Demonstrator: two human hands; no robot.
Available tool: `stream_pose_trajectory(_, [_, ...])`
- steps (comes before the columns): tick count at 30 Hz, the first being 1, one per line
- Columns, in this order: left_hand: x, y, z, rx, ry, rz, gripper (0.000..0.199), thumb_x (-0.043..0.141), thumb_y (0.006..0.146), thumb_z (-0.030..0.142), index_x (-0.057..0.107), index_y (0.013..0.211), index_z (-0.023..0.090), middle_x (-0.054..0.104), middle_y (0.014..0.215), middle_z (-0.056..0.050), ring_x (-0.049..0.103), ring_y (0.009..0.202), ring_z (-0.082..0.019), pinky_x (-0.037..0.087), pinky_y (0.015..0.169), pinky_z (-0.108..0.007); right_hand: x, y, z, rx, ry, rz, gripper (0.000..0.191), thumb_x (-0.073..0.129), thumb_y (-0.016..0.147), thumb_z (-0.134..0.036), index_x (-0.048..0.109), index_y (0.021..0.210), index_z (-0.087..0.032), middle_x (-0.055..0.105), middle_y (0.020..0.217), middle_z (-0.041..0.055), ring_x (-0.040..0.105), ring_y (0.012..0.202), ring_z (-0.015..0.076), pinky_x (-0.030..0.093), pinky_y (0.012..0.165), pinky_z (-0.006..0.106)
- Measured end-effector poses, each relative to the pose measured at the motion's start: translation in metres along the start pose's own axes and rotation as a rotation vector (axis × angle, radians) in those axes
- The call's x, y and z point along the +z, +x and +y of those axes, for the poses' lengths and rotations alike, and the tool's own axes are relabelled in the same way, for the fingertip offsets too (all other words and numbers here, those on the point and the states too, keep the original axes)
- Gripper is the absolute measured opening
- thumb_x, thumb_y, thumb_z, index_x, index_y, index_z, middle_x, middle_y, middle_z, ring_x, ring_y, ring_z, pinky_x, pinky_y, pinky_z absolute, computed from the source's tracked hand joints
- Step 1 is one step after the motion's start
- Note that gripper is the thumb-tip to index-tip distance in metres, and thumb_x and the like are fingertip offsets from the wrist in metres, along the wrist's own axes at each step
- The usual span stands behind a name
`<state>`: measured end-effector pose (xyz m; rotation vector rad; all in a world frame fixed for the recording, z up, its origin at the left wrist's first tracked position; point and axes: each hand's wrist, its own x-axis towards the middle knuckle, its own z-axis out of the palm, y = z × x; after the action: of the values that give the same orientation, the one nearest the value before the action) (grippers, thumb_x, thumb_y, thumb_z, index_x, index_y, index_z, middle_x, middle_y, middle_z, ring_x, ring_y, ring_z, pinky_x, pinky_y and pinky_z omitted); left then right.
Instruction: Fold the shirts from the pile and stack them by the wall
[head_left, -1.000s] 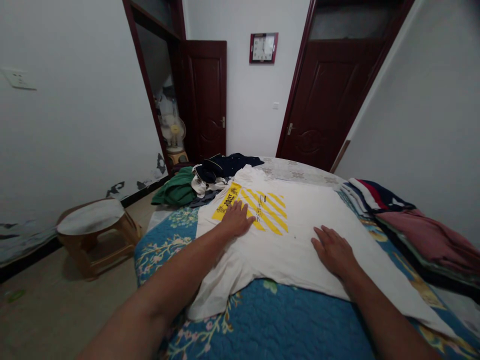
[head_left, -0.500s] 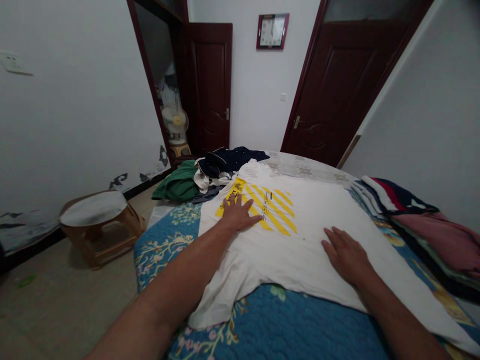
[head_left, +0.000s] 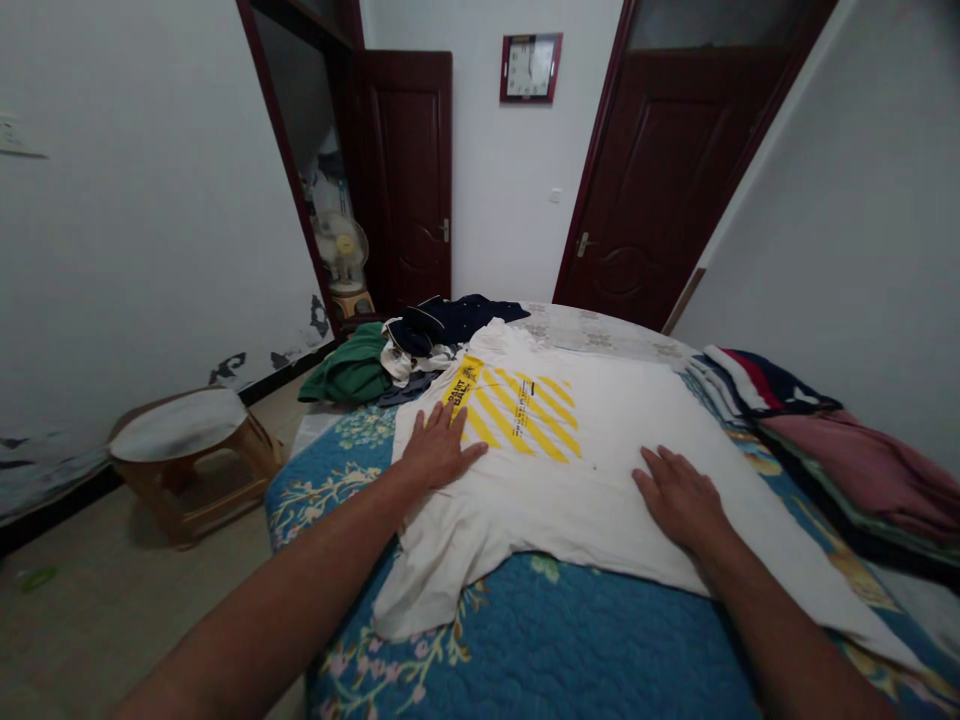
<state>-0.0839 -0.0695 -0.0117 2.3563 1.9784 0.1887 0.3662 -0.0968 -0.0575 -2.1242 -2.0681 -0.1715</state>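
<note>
A white T-shirt (head_left: 607, 510) with a yellow striped print lies spread across the table, its collar end to the left and its hem to the right. My left hand (head_left: 436, 447) rests flat on it, fingers spread, beside the lower left edge of the print. On the plain white body of the shirt lies my right hand (head_left: 681, 495), palm down with fingers stretched out. One sleeve (head_left: 424, 590) reaches toward me over the blue floral quilted cover (head_left: 600, 640). Neither hand grips the cloth.
Crumpled clothes, a green garment (head_left: 349, 368) and a navy one (head_left: 465, 318), lie at the table's far left. A folded clothes stack (head_left: 862, 450) sits on the right. A stool (head_left: 184, 430) stands on the floor at left. Two dark red doors (head_left: 409, 180) are behind.
My left hand has slid left and slightly toward me, off the striped print to its edge. My right hand stays at nearly the same spot on the shirt. The view has shifted slightly.
</note>
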Motion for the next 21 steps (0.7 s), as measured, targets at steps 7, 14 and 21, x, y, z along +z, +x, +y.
stream_pose_trajectory(7, [-0.006, -0.033, -0.022, -0.024, 0.046, -0.005, 0.1, 0.03, 0.101, 0.082, 0.033, 0.172, 0.012, 0.023, 0.181, -0.021, 0.016, 0.168, -0.042, 0.013, 0.134, -0.063, -0.003, -0.008, 0.019, 0.239, 0.003, -0.068, 0.08, 0.018, 0.108, -0.065, 0.042, 0.169, -0.019, 0.033, 0.178, 0.0151, 0.031, 0.162, 0.0415, 0.028, 0.125, 0.074])
stream_pose_trajectory(14, [-0.006, -0.057, -0.035, -0.049, 0.069, -0.019, 0.1, 0.029, 0.102, 0.08, 0.034, 0.172, 0.01, 0.021, 0.18, -0.024, 0.016, 0.169, -0.04, 0.015, 0.133, -0.063, -0.003, -0.027, 0.055, 0.29, -0.008, -0.077, 0.084, 0.014, 0.106, -0.068, 0.04, 0.17, -0.02, 0.032, 0.178, 0.0154, 0.029, 0.163, 0.041, 0.027, 0.126, 0.073])
stream_pose_trajectory(21, [-0.012, -0.082, -0.041, -0.044, 0.079, 0.003, 0.096, 0.031, 0.103, 0.077, 0.036, 0.171, 0.01, 0.025, 0.179, -0.022, 0.019, 0.168, -0.037, 0.018, 0.134, -0.059, 0.0, -0.052, 0.098, 0.27, -0.032, -0.027, 0.08, 0.021, 0.106, -0.065, 0.047, 0.165, -0.019, 0.04, 0.174, 0.0164, 0.036, 0.16, 0.0428, 0.032, 0.124, 0.074])
